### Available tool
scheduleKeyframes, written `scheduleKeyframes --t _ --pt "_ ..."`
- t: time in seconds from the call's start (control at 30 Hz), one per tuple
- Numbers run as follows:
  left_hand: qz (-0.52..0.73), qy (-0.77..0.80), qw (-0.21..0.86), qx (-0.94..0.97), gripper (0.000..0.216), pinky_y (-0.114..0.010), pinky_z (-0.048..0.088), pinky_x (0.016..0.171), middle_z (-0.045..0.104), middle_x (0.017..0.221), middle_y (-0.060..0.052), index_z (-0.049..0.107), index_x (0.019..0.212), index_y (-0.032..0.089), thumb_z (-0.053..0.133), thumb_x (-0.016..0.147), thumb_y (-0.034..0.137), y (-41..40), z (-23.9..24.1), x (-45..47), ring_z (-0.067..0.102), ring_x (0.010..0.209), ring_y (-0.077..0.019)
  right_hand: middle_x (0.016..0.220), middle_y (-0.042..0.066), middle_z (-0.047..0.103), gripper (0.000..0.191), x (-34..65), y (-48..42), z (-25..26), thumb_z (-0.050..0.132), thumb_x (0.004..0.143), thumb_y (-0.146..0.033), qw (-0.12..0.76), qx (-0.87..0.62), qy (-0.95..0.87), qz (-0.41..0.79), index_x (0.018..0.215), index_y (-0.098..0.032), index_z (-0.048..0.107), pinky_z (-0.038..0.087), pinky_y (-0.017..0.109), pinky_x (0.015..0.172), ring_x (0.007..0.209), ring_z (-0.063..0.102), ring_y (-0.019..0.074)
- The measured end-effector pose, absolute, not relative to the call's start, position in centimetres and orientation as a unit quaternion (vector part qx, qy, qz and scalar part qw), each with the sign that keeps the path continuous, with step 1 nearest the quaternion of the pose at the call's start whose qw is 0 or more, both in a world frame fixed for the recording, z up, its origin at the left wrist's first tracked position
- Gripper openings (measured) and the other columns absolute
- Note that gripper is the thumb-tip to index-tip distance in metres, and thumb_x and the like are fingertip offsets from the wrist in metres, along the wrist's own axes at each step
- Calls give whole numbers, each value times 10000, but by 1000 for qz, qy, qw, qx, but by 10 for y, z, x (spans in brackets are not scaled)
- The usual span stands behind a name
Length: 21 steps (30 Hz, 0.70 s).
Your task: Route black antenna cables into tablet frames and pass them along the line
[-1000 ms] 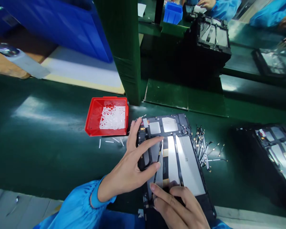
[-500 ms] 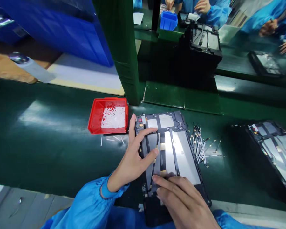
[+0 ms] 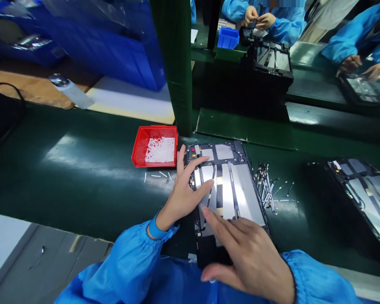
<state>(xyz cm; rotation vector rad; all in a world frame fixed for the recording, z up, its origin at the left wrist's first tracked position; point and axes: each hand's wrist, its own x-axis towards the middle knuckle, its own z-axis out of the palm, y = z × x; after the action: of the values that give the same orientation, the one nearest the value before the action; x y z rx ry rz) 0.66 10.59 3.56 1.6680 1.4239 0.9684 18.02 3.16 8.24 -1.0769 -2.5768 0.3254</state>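
In front of me lies an opened tablet (image 3: 248,190) with silver battery panels and dark strips. My left hand (image 3: 185,196) rests across its left side, fingers spread, with the thumb near a thin black cable (image 3: 209,200) running lengthwise. My right hand (image 3: 251,257) is over the lower part. Its index fingertip touches down close to the cable, its thumb sticks out apart over the near edge, and nothing shows in its grasp. Right of the tablet is a loose heap of thin flex cables (image 3: 266,190).
A red bin (image 3: 137,145) holds white strips; several strips lie before it. A second opened tablet (image 3: 372,190) is at right. Behind stand a green post (image 3: 180,80), a bottle (image 3: 71,90) and blue bins (image 3: 114,55). Co-workers' hands (image 3: 259,20) work across the bench.
My right thumb has swung away from the other fingers, and the index fingertip sits higher along the cable. My left hand stays on the tablet. The view has shifted slightly.
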Motion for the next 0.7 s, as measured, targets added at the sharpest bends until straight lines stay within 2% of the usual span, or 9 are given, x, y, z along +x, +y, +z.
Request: scheduleKeyframes --t 0.07,0.13,0.23,0.4,0.47,0.53,0.6,0.63,0.7 --pt "390 549 363 644 469 -456 187 1217 27 1640 -38 480 1351 273 588 905 373 101 31 5 77 1509 -272 1256 168 641 816 181 20 81 264 935 -683 145 -347 -922 94 1312 -13 541 556 307 649 779 707 183" --pt "423 540 366 629 516 -460 158 1224 89 1637 -41 362 1444 279 480 960 412 90 24 4 83 1509 -250 1295 163 612 800 181 10 79 238 946 -665 133 -336 -929 80 1305 -25 556 545 289 627 768 704 166" --pt "479 532 388 581 579 -454 201 1218 128 1635 -13 197 1511 323 403 981 431 62 15 1 134 1502 -236 1283 149 624 793 178 3 77 237 947 -666 160 -355 -918 79 1269 -32 588 546 286 655 788 705 165" --pt "490 538 454 514 569 -464 250 1204 310 1582 -23 319 1485 300 451 949 439 15 8 -4 250 1471 -271 1223 91 671 773 195 7 79 317 885 -738 254 -416 -863 133 1271 -126 591 542 295 810 981 678 185" --pt "451 556 451 533 562 -469 247 1203 350 1563 -22 373 1465 306 517 930 402 5 8 -5 265 1464 -278 1211 103 646 740 217 9 76 434 845 -743 297 -481 -810 153 1289 -170 579 541 328 821 1042 642 228" --pt "424 575 434 548 559 -466 269 1193 366 1553 -21 394 1454 315 554 920 363 0 8 -4 274 1460 -277 1191 109 607 619 240 11 67 591 840 -623 326 -572 -735 164 1290 -199 580 548 319 742 981 634 228" --pt "426 584 424 546 554 -464 296 1180 368 1552 -24 392 1455 315 553 925 347 -2 6 -1 283 1457 -275 1179 92 589 500 258 11 54 669 844 -462 323 -643 -671 181 1276 -220 596 541 269 636 877 636 183" --pt "432 584 421 543 549 -467 298 1179 360 1556 -27 386 1458 309 539 933 350 -4 3 1 280 1458 -278 1182 83 592 455 264 11 48 670 850 -419 313 -663 -652 196 1258 -227 613 547 255 633 877 641 174" --pt "441 584 412 543 540 -471 276 1189 328 1574 -22 357 1473 304 490 953 361 -7 -4 6 255 1467 -277 1227 79 604 412 269 9 37 655 862 -403 298 -661 -648 235 1232 -223 643 581 266 744 1004 651 197"
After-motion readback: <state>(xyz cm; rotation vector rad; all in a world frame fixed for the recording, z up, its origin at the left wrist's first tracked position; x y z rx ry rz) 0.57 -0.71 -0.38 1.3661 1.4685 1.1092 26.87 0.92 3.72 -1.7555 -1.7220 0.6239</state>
